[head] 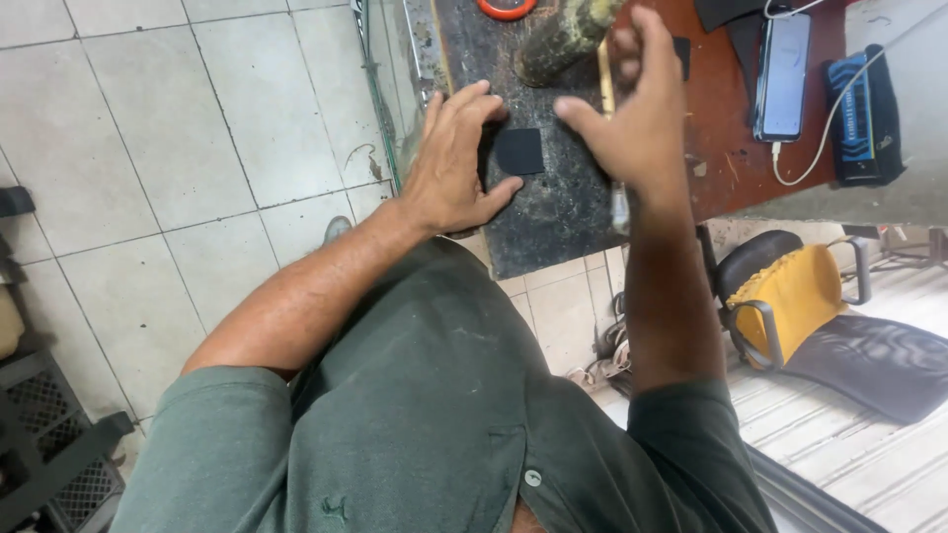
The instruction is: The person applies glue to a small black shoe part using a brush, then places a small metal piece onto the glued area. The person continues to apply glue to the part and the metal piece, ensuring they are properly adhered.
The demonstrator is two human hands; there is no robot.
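Two hands are counted: the left hand [449, 163] and the right hand [632, 118]. One black square patch [519, 151] is seen between them. One phone [783, 74] and one dark pouch [861, 118] are counted right of the right hand, one orange ring [506, 8] above the left hand, and one chair [800, 296] below the counter [543, 217].

From my feed: work mat [553, 212] lies on the bench, its near edge overhanging the tiled floor [178, 148]. Small flat patch [518, 151] sits on the mat, between the two hands. Left hand [454, 163] rests on the mat just left of the patch, fingertips touching its edge. Right hand [632, 118] is raised just right of the patch, a thin stick [604, 74] in it. Cylindrical block [565, 38] stands behind the patch, a ring [506, 8] behind-left of that. Phone [785, 74] lies on the table [726, 148] right of the mat, pouch [864, 118] further right. Chair [790, 296] sits below the table, right of me.
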